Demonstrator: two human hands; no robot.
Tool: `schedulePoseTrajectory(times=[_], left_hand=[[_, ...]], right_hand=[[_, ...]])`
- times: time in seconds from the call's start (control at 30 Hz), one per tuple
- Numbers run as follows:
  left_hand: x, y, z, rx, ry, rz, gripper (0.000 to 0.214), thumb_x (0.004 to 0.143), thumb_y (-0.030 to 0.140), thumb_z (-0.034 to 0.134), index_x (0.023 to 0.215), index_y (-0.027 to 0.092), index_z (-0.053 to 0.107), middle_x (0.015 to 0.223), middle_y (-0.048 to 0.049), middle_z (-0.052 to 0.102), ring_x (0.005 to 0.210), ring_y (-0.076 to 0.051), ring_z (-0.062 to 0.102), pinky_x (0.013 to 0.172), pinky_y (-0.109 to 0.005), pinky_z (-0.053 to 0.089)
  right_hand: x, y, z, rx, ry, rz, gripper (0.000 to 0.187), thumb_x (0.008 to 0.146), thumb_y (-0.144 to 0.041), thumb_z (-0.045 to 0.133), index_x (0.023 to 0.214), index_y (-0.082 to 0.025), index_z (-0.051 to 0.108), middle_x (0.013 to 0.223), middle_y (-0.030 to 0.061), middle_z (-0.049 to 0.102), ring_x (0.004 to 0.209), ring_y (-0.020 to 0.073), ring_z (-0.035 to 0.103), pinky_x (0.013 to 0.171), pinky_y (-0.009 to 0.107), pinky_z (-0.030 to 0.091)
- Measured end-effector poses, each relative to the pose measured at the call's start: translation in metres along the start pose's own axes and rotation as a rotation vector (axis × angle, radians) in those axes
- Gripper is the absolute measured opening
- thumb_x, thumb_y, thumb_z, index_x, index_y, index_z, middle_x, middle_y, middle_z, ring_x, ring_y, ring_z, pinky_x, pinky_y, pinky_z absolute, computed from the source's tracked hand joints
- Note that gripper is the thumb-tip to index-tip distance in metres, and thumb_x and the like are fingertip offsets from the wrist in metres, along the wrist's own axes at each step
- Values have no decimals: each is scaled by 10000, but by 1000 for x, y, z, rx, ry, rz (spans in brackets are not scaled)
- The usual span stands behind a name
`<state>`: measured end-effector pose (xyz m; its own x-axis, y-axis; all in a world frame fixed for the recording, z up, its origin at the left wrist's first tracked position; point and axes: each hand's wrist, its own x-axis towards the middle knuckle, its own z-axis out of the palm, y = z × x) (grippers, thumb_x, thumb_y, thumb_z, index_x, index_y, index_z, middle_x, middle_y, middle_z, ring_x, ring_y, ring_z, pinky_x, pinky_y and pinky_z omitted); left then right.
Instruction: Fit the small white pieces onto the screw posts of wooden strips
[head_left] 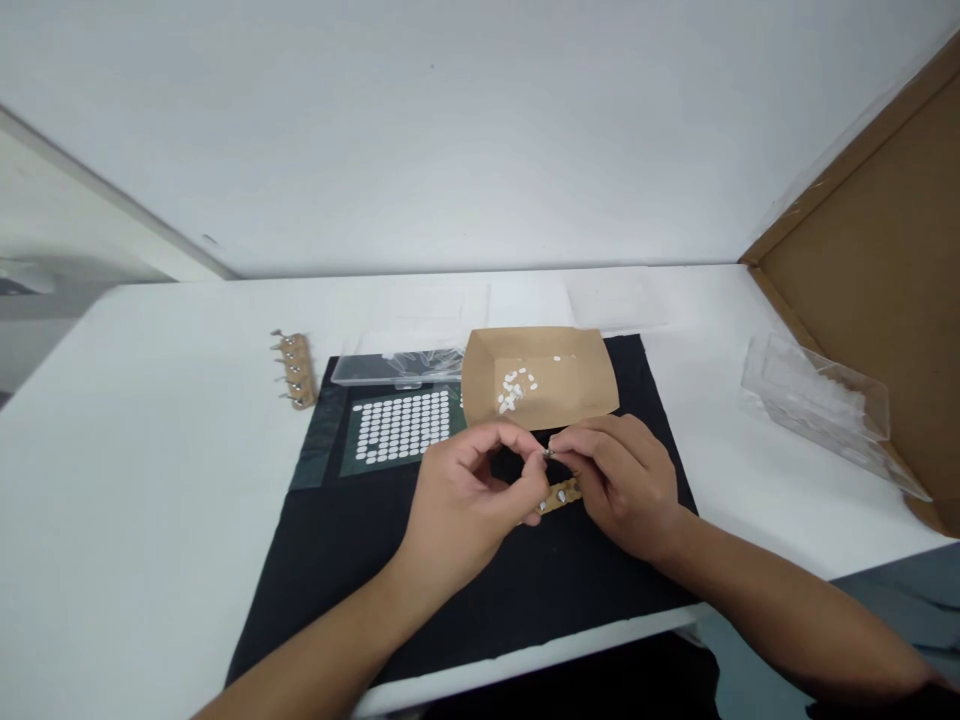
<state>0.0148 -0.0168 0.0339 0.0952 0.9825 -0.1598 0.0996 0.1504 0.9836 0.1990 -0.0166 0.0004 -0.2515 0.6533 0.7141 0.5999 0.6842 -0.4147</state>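
Observation:
Over a black mat [360,560] my left hand [469,495] and my right hand [622,480] meet fingertip to fingertip. Both are closed in a pinch on a tiny metal piece [549,452] between them. Under the fingers lies a small brown strip [561,494] with little metal parts stuck in it, touching my left hand. Just behind my hands stands a brown paper tray [585,390] with several small white pieces [516,388] inside.
A dark sheet of white dots [401,425] lies left of the paper tray, with a clear plastic lid [390,368] behind it. Another brown strip with pins [294,370] rests on the white table [150,450]. A clear plastic box [817,400] sits at right beside a brown board [877,250].

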Motion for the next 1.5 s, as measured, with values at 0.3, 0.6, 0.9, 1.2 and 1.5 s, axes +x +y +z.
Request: schedulePoseTrajectory(times=[0.3,0.6,0.9,1.2,1.5], left_hand=[[0,-10,2,-229,-64,-127,281,760,357,881,811,133,720,759,-8,721,423,-95,647,370,-172,567],[3,-14,-1,-355,-161,-121,353,825,445,888,886,134,732,815,-16,717,456,-80,616,325,-174,558],[5,-7,-6,-257,-232,23,317,871,401,865,1025,152,743,859,-8,711,421,-74,623,309,-174,555],[9,-1,-8,-170,-259,-46,387,885,494,837,948,128,726,806,-32,742,444,-88,648,309,-141,521],[10,-4,-8,-147,-266,-75,415,889,530,811,917,132,696,872,-53,760,461,-85,657,319,-135,509]], right_hand=[[3,-2,-1,93,-18,91,115,1054,-146,641,1017,-224,717,898,16,800,817,166,753,740,315,574],[2,2,-3,92,5,84,103,1043,-137,658,1025,-221,715,893,19,796,821,175,743,756,322,583],[4,4,-5,62,13,38,98,1038,-133,666,1037,-210,726,897,27,796,823,177,731,761,321,577],[1,9,-3,68,-41,46,89,1038,-137,668,1021,-216,706,913,4,806,827,168,743,776,333,508],[0,7,-6,26,-44,51,92,1037,-143,655,1040,-223,702,889,-1,817,766,167,738,723,322,504]])
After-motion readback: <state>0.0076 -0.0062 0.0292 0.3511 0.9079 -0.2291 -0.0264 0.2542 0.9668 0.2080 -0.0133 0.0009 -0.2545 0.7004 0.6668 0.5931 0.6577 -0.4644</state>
